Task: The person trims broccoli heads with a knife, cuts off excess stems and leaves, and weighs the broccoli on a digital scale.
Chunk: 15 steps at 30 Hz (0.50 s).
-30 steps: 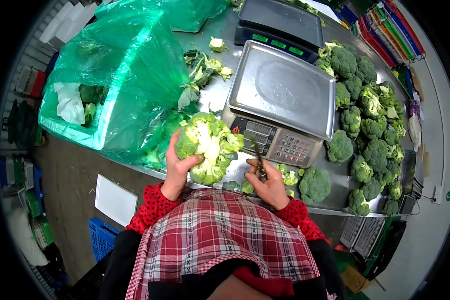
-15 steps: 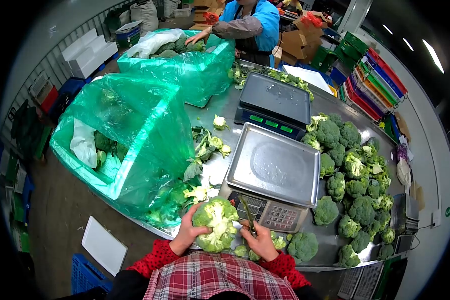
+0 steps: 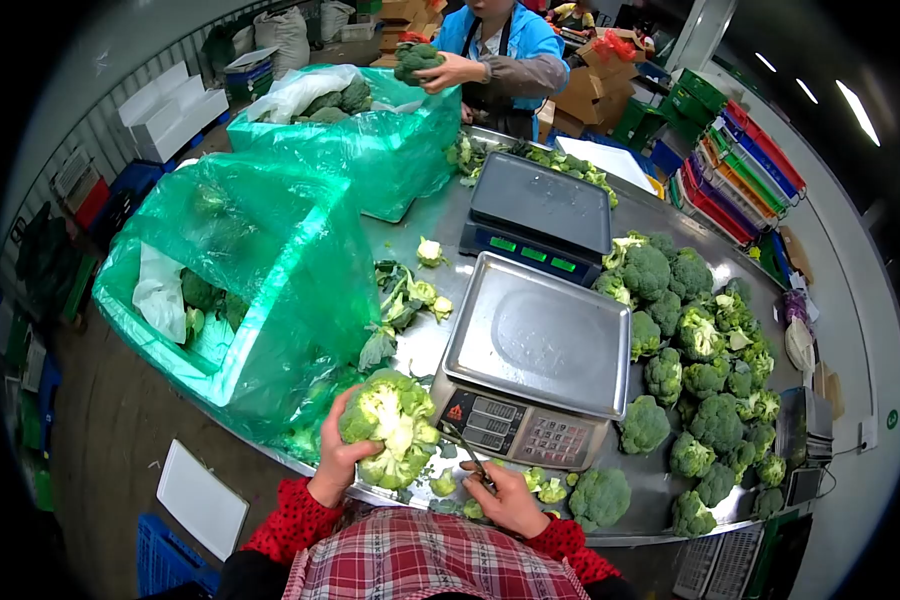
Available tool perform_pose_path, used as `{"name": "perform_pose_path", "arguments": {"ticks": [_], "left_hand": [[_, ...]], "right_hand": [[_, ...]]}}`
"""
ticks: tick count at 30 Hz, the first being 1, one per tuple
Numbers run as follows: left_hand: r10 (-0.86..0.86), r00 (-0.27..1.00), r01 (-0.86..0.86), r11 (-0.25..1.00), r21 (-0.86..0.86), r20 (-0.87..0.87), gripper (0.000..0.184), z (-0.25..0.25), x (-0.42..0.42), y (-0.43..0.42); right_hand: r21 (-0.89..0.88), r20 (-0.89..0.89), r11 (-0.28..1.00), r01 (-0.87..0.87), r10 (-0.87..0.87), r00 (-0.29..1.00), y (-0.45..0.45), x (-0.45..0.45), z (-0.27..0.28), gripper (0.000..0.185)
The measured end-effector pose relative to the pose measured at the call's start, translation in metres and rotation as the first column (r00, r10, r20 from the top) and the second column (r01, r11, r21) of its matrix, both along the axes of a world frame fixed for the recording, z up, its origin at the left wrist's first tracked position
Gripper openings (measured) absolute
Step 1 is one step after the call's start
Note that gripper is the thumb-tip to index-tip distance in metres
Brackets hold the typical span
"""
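Note:
A broccoli head (image 3: 390, 425) is gripped in my left hand (image 3: 338, 452), its pale cut stem side facing up toward me. My right hand (image 3: 511, 502) is closed around a small dark knife (image 3: 466, 446), whose blade points up and left near the broccoli. Below the knife lie small broccoli trimmings (image 3: 443, 484) on the metal table (image 3: 650, 535). Right of my right hand sits a loose broccoli head (image 3: 600, 497). Just beyond both hands stands a scale with a bare metal pan (image 3: 535, 335).
A broccoli pile (image 3: 715, 420) covers the table's right side. Left stands a crate lined with a green plastic bag (image 3: 300, 290), with leafy trimmings (image 3: 400, 305) beside it. A second scale (image 3: 540, 205) is farther back. Across the table, a person in blue (image 3: 537, 45) holds broccoli over another bag.
My left hand has moved the broccoli left and slightly up. The knife has tilted left. Across the table, the co-worker has lifted a broccoli head out of the bag.

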State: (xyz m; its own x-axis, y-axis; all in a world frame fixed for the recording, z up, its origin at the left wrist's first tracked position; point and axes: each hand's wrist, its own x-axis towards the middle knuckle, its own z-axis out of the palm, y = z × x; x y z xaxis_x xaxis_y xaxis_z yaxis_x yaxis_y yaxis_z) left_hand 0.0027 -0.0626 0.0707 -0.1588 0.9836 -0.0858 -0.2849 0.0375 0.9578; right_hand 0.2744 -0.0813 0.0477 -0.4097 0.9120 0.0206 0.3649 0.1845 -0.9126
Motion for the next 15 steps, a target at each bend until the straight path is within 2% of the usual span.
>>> {"name": "perform_pose_path", "arguments": {"ticks": [3, 4, 5, 6, 7, 8, 9, 10, 12, 13, 15], "left_hand": [[-0.035, 0.998, 0.037, 0.999, -0.036, 0.059, 0.078, -0.015, -0.002, -0.010], [-0.055, 0.976, 0.073, 0.994, -0.080, 0.211, 0.077, -0.016, 0.002, -0.011], [-0.072, 0.931, 0.121, 0.986, -0.116, 0.357, 0.075, -0.014, 0.006, -0.007], [-0.081, 0.898, 0.158, 0.977, -0.145, 0.433, 0.073, -0.003, 0.012, -0.006], [-0.088, 0.896, 0.171, 0.973, -0.156, 0.436, 0.073, -0.004, 0.017, -0.004], [-0.131, 0.878, 0.219, 0.965, -0.142, 0.460, 0.072, -0.007, 0.021, -0.004], [-0.170, 0.856, 0.266, 0.955, -0.133, 0.488, 0.072, -0.008, 0.026, -0.006], [-0.174, 0.885, 0.263, 0.952, -0.156, 0.431, 0.072, -0.004, 0.035, -0.005], [-0.342, 0.905, 0.382, 0.915, -0.129, 0.253, 0.071, 0.002, 0.038, 0.012], [-0.413, 0.897, 0.431, 0.896, -0.108, 0.157, 0.069, 0.003, 0.041, 0.022], [-0.380, 0.923, 0.372, 0.922, -0.103, -0.067, 0.067, 0.020, 0.058, 0.032]], "right_hand": [[-0.064, 0.051, 0.997, 0.039, -0.035, 0.998, 0.003, -0.006, 0.010, 0.029], [-0.046, -0.031, 0.998, 0.042, -0.043, 0.999, 0.006, -0.008, 0.004, 0.038], [-0.039, -0.036, 0.998, 0.051, -0.052, 0.998, 0.011, -0.013, 0.005, 0.038], [-0.125, -0.159, 0.990, 0.072, -0.092, 0.983, 0.014, -0.017, 0.009, 0.044], [-0.222, -0.270, 0.972, 0.083, -0.143, 0.952, 0.016, -0.019, 0.013, 0.050], [-0.493, -0.303, 0.869, 0.040, -0.214, 0.929, 0.020, -0.018, 0.016, 0.060], [-0.623, -0.388, 0.782, -0.021, -0.286, 0.876, 0.019, -0.018, 0.016, 0.061], [-0.511, -0.474, 0.859, -0.030, -0.252, 0.844, 0.022, -0.021, 0.006, 0.058], [-0.519, -0.596, 0.854, -0.040, -0.327, 0.733, 0.023, -0.020, -0.003, 0.050], [-0.634, -0.615, 0.771, -0.065, -0.451, 0.647, 0.022, -0.016, -0.002, 0.045], [-0.746, -0.588, 0.661, -0.082, -0.595, 0.548, 0.034, -0.007, -0.002, 0.036]]}}
